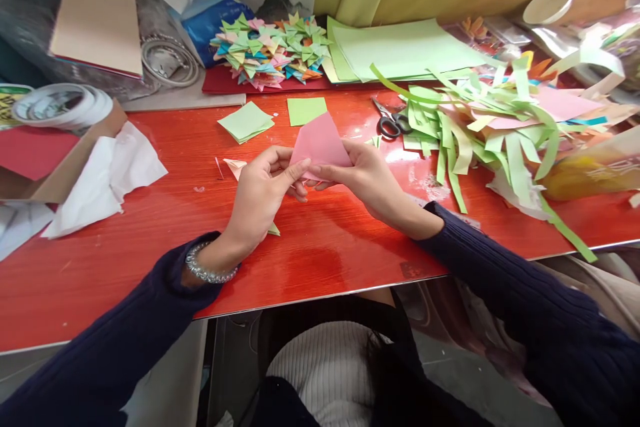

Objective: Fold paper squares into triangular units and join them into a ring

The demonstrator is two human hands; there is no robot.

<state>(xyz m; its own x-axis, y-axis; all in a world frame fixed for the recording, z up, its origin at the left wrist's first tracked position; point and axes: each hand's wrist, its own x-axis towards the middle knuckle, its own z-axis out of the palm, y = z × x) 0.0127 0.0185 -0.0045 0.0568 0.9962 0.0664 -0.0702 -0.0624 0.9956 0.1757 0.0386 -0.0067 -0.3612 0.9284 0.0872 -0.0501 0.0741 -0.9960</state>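
Note:
A piece of pink paper [323, 140] is held up between both hands above the red table [320, 260]. My left hand [265, 190] pinches its lower left edge, thumb in front. On the lower right side, my right hand [365, 177] is closed on the same paper, its thumb along the bottom edge. Behind the paper lie a stack of pale green squares [246, 122] and a brighter green square [307, 111]. A small cream folded paper piece [235, 167] lies by my left hand, partly hidden. A green paper tip [273, 229] shows below that hand.
Black-handled scissors [393, 121] lie right of the green square. Beyond them spreads a heap of green paper strips [475, 113]. Colourful folded paper pieces [270, 47] and large green sheets [405, 47] stand at the back. Tape rolls [63, 107] and crumpled tissue [107, 177] are at left.

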